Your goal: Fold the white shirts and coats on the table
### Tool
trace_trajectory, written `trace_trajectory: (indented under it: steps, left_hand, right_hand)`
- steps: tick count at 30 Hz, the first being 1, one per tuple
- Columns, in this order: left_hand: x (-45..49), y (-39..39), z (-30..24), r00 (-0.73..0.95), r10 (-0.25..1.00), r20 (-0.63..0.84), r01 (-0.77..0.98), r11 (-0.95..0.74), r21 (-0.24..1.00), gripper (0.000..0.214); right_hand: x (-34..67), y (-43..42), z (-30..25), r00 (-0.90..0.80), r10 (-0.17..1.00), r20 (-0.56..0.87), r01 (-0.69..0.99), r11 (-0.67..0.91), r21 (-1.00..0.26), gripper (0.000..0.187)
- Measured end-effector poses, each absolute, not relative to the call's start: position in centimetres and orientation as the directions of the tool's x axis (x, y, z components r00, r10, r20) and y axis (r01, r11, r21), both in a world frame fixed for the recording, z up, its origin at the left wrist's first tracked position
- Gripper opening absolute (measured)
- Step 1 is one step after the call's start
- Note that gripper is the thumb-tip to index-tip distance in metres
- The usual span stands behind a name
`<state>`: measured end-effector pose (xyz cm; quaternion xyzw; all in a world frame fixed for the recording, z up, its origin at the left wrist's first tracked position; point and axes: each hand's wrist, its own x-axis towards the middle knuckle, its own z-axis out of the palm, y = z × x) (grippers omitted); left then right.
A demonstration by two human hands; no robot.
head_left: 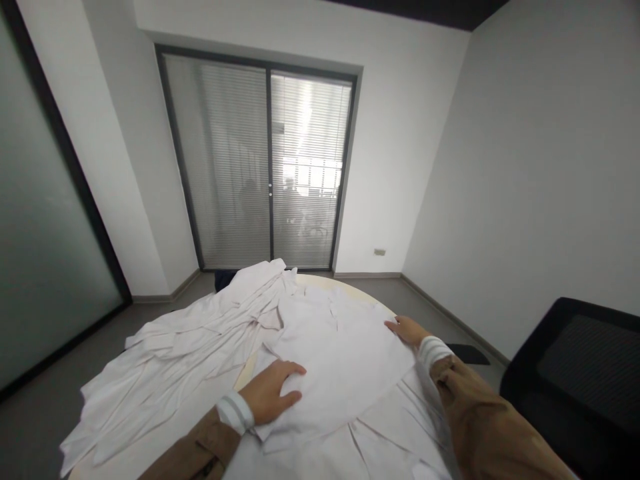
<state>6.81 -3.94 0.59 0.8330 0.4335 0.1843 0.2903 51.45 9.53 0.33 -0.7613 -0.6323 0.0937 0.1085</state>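
Observation:
A white garment that looks like a shirt [340, 360] lies spread on a round table [327, 283], with a few creases near its far end. My left hand [274, 390] rests on its left side, thumb and fingers apart. On the far right edge of the cloth lies my right hand [409, 331], its visible fingers stretched out to the left; part of that hand is hidden from view. More white cloth shows beneath the garment toward me.
A heap of rumpled white garments [200, 333] covers the table's left side. Something dark [225, 279] sits behind it. To the right stands a black mesh chair [580, 380]. Beyond the table are a glazed partition with blinds [220, 167] and white walls.

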Motion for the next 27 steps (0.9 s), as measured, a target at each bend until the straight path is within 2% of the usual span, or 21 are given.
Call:
trace_trajectory:
  steps: [5, 9, 11, 13, 15, 17, 21, 24, 27]
  left_hand:
    - [6.8, -4.4, 1.2, 0.542, 0.841, 0.013, 0.681, -0.448, 0.579, 0.044]
    - [6.4, -4.1, 1.9, 0.483, 0.876, -0.012, 0.733, -0.396, 0.553, 0.034]
    - [6.0, -3.5, 1.7, 0.414, 0.909, 0.043, 0.773, -0.376, 0.511, 0.023]
    - [5.5, -2.7, 1.1, 0.3, 0.941, 0.153, 0.824, -0.337, 0.456, 0.018]
    - [4.8, -1.6, 0.3, 0.17, 0.946, 0.277, 0.861, -0.279, 0.424, 0.019]
    - [4.1, -0.6, -0.6, 0.09, 0.935, 0.343, 0.869, -0.242, 0.432, 0.03]
    - [3.0, 0.7, -1.8, 0.075, 0.959, 0.274, 0.83, -0.212, 0.516, 0.046]
    - [2.9, 1.2, -2.0, 0.029, 0.97, 0.243, 0.819, -0.162, 0.551, 0.033]
    - [3.1, 1.4, -1.8, -0.046, 0.966, 0.254, 0.797, -0.118, 0.593, 0.014]
  right_hand:
    - [51.1, 8.0, 0.0, 0.179, 0.983, -0.039, 0.963, -0.184, -0.195, 0.041]
    - [49.3, 7.3, 0.6, 0.227, 0.974, 0.021, 0.966, -0.223, -0.132, 0.053]
    - [47.8, 7.1, 1.1, 0.225, 0.969, 0.104, 0.973, -0.216, -0.085, 0.064]
    - [45.8, 6.9, 1.5, 0.164, 0.974, 0.157, 0.986, -0.16, -0.034, 0.067]
    - [43.3, 6.7, 1.8, 0.039, 0.991, 0.13, 0.999, -0.038, -0.015, 0.064]
    - [40.7, 6.3, 1.9, -0.099, 0.993, 0.059, 0.994, 0.101, -0.048, 0.065]
    - [35.8, 5.2, 1.3, -0.294, 0.955, -0.035, 0.94, 0.282, -0.189, 0.069]
    - [33.6, 4.5, 0.4, -0.393, 0.911, -0.127, 0.9, 0.352, -0.258, 0.073]
    - [32.9, 4.5, -0.1, -0.4, 0.894, -0.204, 0.901, 0.342, -0.267, 0.075]
